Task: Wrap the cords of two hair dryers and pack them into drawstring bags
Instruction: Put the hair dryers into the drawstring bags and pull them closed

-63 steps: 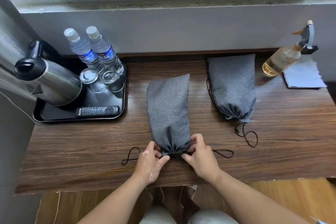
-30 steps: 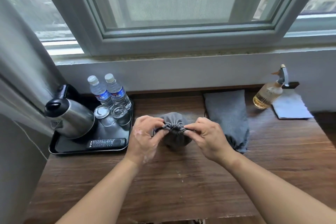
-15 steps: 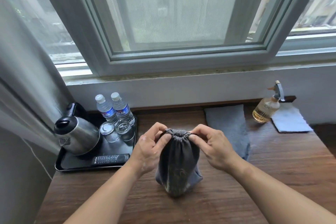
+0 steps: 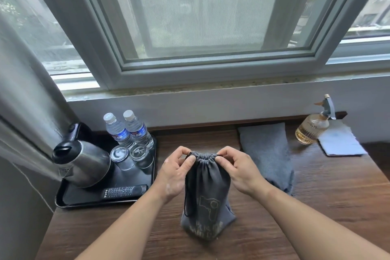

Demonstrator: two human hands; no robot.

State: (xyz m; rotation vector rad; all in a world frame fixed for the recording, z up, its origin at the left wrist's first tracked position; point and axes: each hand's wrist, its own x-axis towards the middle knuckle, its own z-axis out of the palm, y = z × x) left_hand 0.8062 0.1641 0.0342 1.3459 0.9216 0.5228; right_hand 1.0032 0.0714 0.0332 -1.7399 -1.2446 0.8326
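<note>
We pinch the gathered mouth of the upright grey drawstring bag (image 4: 205,196) between our left hand (image 4: 175,173) and right hand (image 4: 240,172), at the middle of the tabletop (image 4: 327,196) near its front edge. The second bag (image 4: 266,154) lies flat behind it to the right, reaching the back edge. A tray (image 4: 84,200) with a kettle (image 4: 84,162), water bottles (image 4: 126,131) and a remote (image 4: 124,191) fills the left end. A spray bottle (image 4: 312,129) and a cloth (image 4: 339,142) sit at the back right corner.

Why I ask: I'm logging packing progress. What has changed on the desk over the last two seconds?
The near drawstring bag, earlier lying flat with its mouth toward the person, now stands upright on the desk, mouth up. The left hand and right hand kept their grip on the gathered mouth throughout. The second bag, tray and spray bottle stayed put.
</note>
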